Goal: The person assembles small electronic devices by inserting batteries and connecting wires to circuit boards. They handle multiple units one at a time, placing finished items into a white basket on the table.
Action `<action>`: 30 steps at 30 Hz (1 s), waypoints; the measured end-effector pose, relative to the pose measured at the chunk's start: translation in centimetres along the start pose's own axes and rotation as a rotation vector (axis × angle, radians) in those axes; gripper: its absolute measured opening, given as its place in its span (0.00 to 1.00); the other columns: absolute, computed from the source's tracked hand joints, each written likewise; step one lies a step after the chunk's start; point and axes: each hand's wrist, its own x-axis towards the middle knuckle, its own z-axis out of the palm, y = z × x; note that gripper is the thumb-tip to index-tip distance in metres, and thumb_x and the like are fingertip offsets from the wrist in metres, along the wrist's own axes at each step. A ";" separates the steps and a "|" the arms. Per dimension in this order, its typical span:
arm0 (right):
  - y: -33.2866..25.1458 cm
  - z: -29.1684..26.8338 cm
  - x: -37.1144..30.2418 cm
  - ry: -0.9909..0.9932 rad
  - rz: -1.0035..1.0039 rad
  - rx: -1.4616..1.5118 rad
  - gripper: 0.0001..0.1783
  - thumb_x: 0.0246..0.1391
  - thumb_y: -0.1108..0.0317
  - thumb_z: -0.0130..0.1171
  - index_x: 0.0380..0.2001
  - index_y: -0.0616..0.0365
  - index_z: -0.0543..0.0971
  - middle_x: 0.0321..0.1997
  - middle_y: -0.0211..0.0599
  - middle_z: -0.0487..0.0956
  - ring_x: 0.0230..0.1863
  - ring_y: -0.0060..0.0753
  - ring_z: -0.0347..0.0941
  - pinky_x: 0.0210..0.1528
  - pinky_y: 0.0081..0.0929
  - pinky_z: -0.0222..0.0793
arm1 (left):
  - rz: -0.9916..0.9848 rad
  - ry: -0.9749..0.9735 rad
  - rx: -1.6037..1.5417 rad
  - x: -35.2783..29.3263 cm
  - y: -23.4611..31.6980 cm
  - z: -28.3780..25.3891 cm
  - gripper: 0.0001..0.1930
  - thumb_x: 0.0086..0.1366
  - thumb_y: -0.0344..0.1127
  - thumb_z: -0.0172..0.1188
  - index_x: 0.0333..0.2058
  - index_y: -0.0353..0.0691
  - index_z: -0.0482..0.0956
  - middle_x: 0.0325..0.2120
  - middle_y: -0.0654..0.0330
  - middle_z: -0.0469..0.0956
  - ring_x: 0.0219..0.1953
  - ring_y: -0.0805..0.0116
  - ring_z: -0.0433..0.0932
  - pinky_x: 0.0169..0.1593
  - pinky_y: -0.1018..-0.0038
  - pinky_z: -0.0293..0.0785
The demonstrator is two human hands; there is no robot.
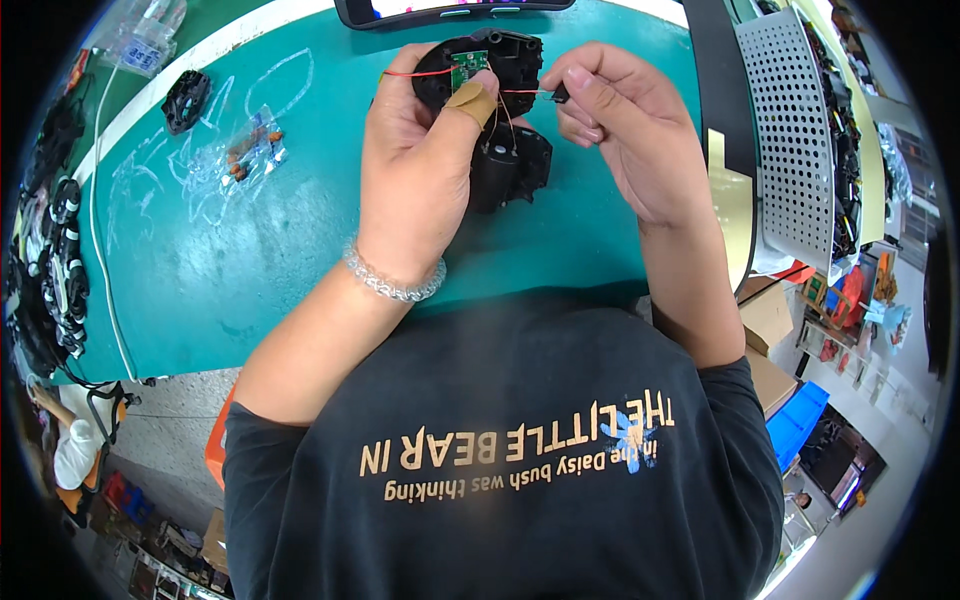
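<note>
My left hand [420, 165] is closed around a black plastic housing [518, 62], its thumb, wrapped in a tan bandage or tape, pressing by a small green circuit board [466, 66] inside. A red wire [415, 73] sticks out to the left of the board. Just below hangs or rests a second black housing piece [520, 172], joined to the first by thin wires. To the right, my right hand [630, 115] pinches a small black component [560, 94] between thumb and forefinger. A thin red wire runs from that component toward the housing.
Left on the green table [250, 290] lie a black molded part [186, 102] and a clear bag of small brown parts [245, 155]. Black cables [68, 265] heap at the left edge. A screen device [450, 14] stands at the back, a perforated metal tray [797, 140] at right.
</note>
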 end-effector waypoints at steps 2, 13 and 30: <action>0.0 -0.1 -0.1 -0.011 0.035 0.010 0.07 0.58 0.70 0.53 0.30 0.63 0.74 0.24 0.27 0.72 0.26 0.16 0.66 0.29 0.14 0.62 | -0.008 -0.012 0.012 0.0 0.0 0.0 0.13 0.64 0.31 0.54 0.45 0.36 0.65 0.36 0.56 0.76 0.33 0.68 0.79 0.35 0.75 0.77; 0.0 1.3 -0.7 0.058 -0.195 -0.299 0.05 0.50 0.79 0.58 0.32 0.64 0.74 0.28 0.30 0.75 0.31 0.19 0.70 0.34 0.16 0.65 | 0.048 0.044 -0.055 0.1 0.1 0.2 0.14 0.62 0.27 0.54 0.45 0.33 0.65 0.32 0.58 0.77 0.31 0.74 0.78 0.34 0.78 0.75; 0.3 1.1 -0.5 0.116 -0.447 -0.746 0.05 0.46 0.78 0.60 0.29 0.62 0.76 0.26 0.31 0.76 0.25 0.23 0.70 0.26 0.20 0.63 | 0.094 0.038 -0.079 0.3 -0.2 0.0 0.12 0.63 0.27 0.54 0.44 0.34 0.65 0.33 0.58 0.77 0.32 0.75 0.77 0.36 0.79 0.75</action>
